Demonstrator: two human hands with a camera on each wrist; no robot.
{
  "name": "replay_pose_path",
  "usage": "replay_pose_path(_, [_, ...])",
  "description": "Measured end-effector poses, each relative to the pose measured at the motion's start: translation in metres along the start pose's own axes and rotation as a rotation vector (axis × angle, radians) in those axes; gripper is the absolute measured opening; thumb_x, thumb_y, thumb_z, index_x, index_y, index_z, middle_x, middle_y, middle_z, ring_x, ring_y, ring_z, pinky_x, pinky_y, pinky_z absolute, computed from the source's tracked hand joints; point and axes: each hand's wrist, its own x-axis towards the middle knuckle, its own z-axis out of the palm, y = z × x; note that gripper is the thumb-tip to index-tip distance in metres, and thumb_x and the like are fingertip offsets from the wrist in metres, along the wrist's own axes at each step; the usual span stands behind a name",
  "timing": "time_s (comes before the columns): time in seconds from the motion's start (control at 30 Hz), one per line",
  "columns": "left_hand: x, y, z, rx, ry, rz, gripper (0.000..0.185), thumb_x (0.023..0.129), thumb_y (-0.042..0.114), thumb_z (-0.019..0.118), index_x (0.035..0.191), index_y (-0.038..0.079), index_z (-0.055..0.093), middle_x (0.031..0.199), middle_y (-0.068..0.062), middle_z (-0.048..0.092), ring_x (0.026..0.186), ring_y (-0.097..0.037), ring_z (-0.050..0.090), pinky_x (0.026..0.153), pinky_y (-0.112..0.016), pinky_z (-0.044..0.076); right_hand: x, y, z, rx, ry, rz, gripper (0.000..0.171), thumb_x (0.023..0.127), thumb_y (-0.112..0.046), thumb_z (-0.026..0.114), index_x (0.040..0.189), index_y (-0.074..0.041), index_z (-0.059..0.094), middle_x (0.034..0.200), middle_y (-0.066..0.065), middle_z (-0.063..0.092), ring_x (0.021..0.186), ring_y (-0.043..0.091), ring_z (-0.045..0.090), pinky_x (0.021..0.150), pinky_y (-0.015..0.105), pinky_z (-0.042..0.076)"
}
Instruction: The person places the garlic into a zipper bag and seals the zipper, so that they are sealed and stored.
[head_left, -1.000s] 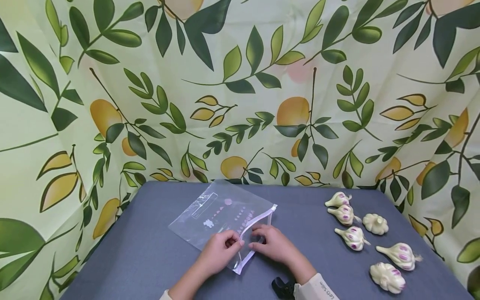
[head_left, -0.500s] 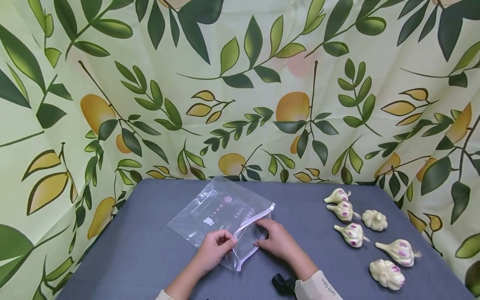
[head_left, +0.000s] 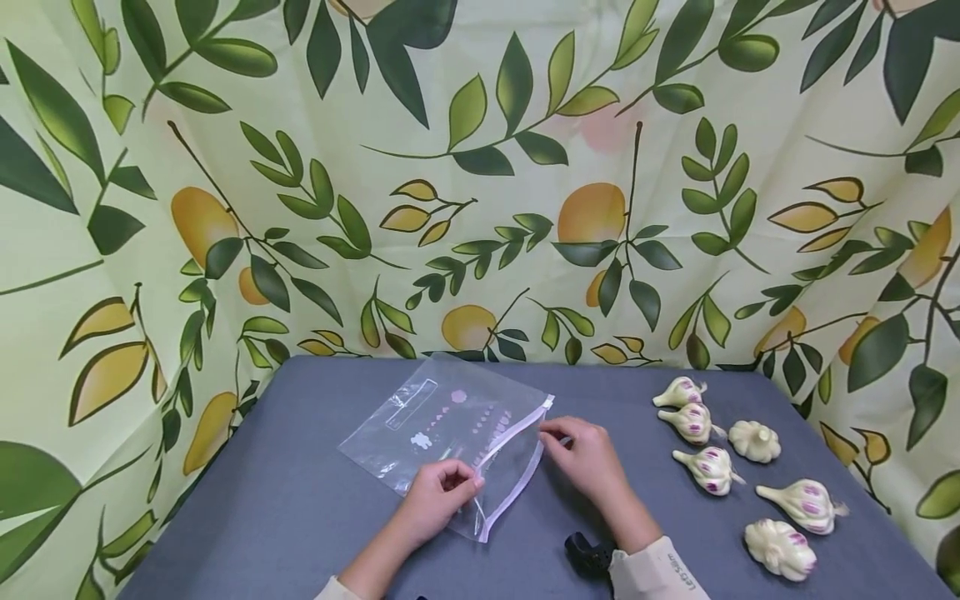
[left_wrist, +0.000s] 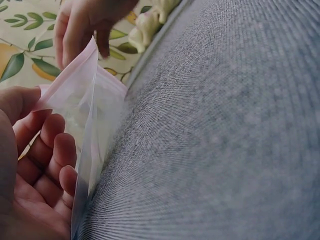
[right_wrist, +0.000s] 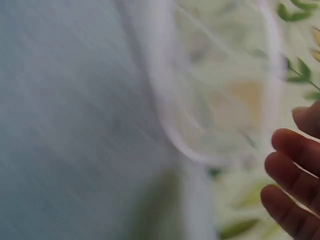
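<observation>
Left hand, head view: left hand (head_left: 438, 498) pinched the near lip of the clear zip bag (head_left: 442, 435), fingers curled on the plastic near its pink-edged mouth.
Right hand, head view: right hand (head_left: 587, 457) sat at the far end of the mouth, fingertips bent at the zipper corner; whether it actually gripped was hard to tell.
Bag, head view: lay flat on the grey table (head_left: 300, 500), mouth gaping slightly.
Garlic, head view: six bulbs (head_left: 708, 469) sat well apart to the right.
Left wrist view: fingers (left_wrist: 55, 150) curled behind the bag's edge; the other hand was cut off at the top.
Right wrist view: blurred; only fingertips (right_wrist: 295, 180) showed, loosely bent, beside the bag's rim (right_wrist: 170, 130), with contact unclear.
</observation>
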Motion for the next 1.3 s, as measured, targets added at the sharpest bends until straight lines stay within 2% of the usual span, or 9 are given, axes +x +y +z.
replay_pose_path(0.1, [0.001,-0.002,0.002,-0.012,-0.001,-0.001,0.012,0.087,0.013,0.073,0.084,0.001,0.069,0.066,0.004,0.057,0.057,-0.001,0.051,0.054,-0.017,0.044,0.006,0.015,-0.037,-0.098,0.038,0.048,0.012,0.082,-0.005,0.077,0.094,-0.005,0.075,0.085,0.003,0.073,0.073,0.013,0.065,0.065,0.03,0.055])
replay_pose_path(0.23, [0.002,-0.008,0.002,-0.009,0.01,-0.011,0.009,0.087,0.011,0.072,0.085,0.002,0.07,0.066,0.005,0.056,0.057,0.0,0.05,0.054,-0.016,0.043,0.008,0.033,-0.095,-0.19,-0.006,0.257,0.025,0.09,-0.018,0.071,0.11,-0.003,0.071,0.1,0.014,0.072,0.088,0.029,0.068,0.075,0.042,0.055])
replay_pose_path(0.37, [0.002,-0.009,0.001,0.016,0.017,0.002,0.009,0.088,0.008,0.07,0.085,-0.001,0.068,0.066,0.004,0.056,0.056,0.0,0.048,0.052,-0.018,0.042,0.004,0.047,-0.143,-0.244,-0.165,0.469,0.051,0.096,-0.037,0.062,0.131,0.0,0.058,0.126,0.028,0.06,0.112,0.045,0.057,0.086,0.058,0.046])
replay_pose_path(0.5, [0.001,-0.008,-0.002,0.026,0.019,-0.004,0.011,0.089,0.008,0.07,0.084,-0.001,0.067,0.066,0.003,0.055,0.056,0.0,0.048,0.052,-0.018,0.042,0.0,0.059,-0.169,-0.291,-0.34,0.558,0.067,0.093,-0.045,0.062,0.137,0.003,0.048,0.134,0.035,0.05,0.121,0.052,0.046,0.089,0.063,0.043])
replay_pose_path(0.63, [0.0,-0.008,-0.004,-0.007,0.023,-0.028,0.01,0.088,0.011,0.071,0.085,0.002,0.068,0.065,0.005,0.055,0.056,-0.001,0.049,0.053,-0.018,0.043,-0.001,0.068,-0.177,-0.283,-0.44,0.583,0.073,0.087,-0.043,0.071,0.138,0.004,0.047,0.133,0.037,0.05,0.12,0.053,0.048,0.087,0.059,0.047])
replay_pose_path(0.77, [0.001,-0.007,-0.003,-0.037,0.017,-0.026,0.011,0.088,0.012,0.072,0.085,0.002,0.069,0.065,0.005,0.055,0.056,-0.002,0.049,0.054,-0.018,0.043,-0.004,0.074,-0.178,-0.261,-0.491,0.573,0.068,0.083,-0.03,0.076,0.134,0.007,0.051,0.127,0.037,0.055,0.113,0.051,0.055,0.083,0.055,0.05])
replay_pose_path(1.0, [0.003,-0.003,-0.001,-0.028,0.007,-0.032,0.012,0.086,0.014,0.074,0.085,0.003,0.07,0.065,0.002,0.056,0.056,-0.002,0.05,0.054,-0.017,0.043,-0.007,0.08,-0.171,-0.21,-0.495,0.546,0.056,0.079,-0.014,0.078,0.126,0.008,0.058,0.111,0.031,0.064,0.101,0.042,0.063,0.076,0.045,0.053])
replay_pose_path(1.17, [0.003,-0.002,-0.001,-0.005,0.011,-0.017,0.013,0.086,0.016,0.074,0.084,0.003,0.07,0.064,0.002,0.056,0.056,-0.002,0.049,0.054,-0.017,0.042,-0.005,0.078,-0.158,-0.167,-0.496,0.539,0.057,0.079,-0.018,0.079,0.125,0.008,0.058,0.101,0.024,0.068,0.092,0.03,0.064,0.07,0.034,0.05])
replay_pose_path(1.3, [0.003,-0.004,-0.003,-0.008,0.014,-0.015,0.013,0.087,0.015,0.074,0.084,0.003,0.069,0.064,0.003,0.056,0.056,-0.002,0.049,0.054,-0.016,0.042,-0.001,0.075,-0.143,-0.133,-0.497,0.508,0.055,0.08,-0.021,0.08,0.123,0.007,0.061,0.097,0.017,0.069,0.088,0.022,0.062,0.069,0.032,0.049])
